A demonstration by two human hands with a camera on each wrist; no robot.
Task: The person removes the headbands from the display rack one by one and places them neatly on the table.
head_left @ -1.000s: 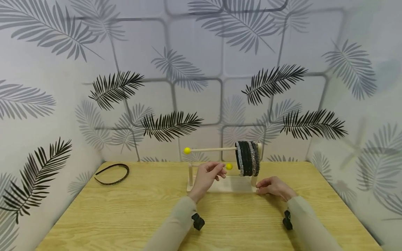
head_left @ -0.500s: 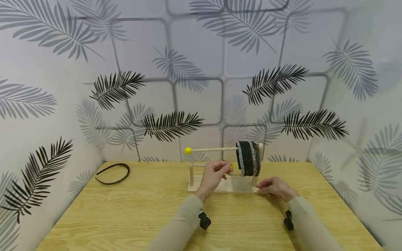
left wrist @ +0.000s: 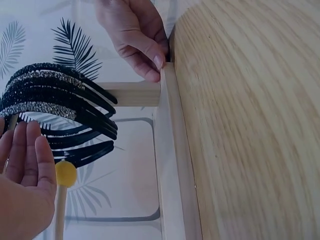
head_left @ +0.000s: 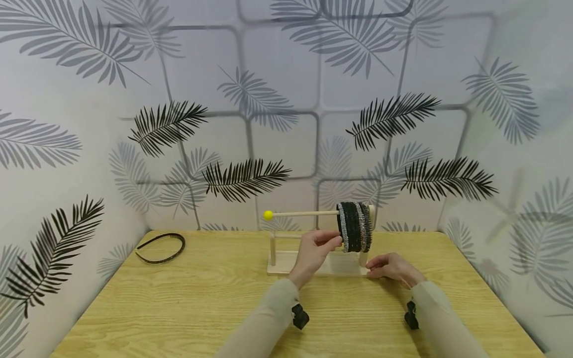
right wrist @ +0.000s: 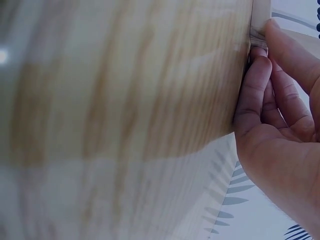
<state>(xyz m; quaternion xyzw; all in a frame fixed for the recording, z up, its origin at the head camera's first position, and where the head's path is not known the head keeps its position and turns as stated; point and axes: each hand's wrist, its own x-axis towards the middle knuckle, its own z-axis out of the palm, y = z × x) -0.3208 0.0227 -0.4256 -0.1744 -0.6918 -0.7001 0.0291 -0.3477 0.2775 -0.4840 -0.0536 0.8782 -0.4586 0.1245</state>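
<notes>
A wooden headband stand stands on the table, its upper rod ending in a yellow ball. Several black and silver headbands hang bunched at its right end; their glittery bands and comb teeth show in the left wrist view. My left hand reaches in front of the stand, fingertips at the left edge of the bunch, fingers mostly straight. In the left wrist view its fingers lie beside another yellow ball and just under the headbands. My right hand pinches the right end of the stand's base, thumb against its edge.
A single black headband lies on the left of the wooden table. Leaf-patterned walls close in the table at the back and both sides. Each wrist wears a small black device.
My left hand has moved right along the stand, past the lower yellow ball, which it now covers in the head view, up to the headbands. The right hand stays at the base.
</notes>
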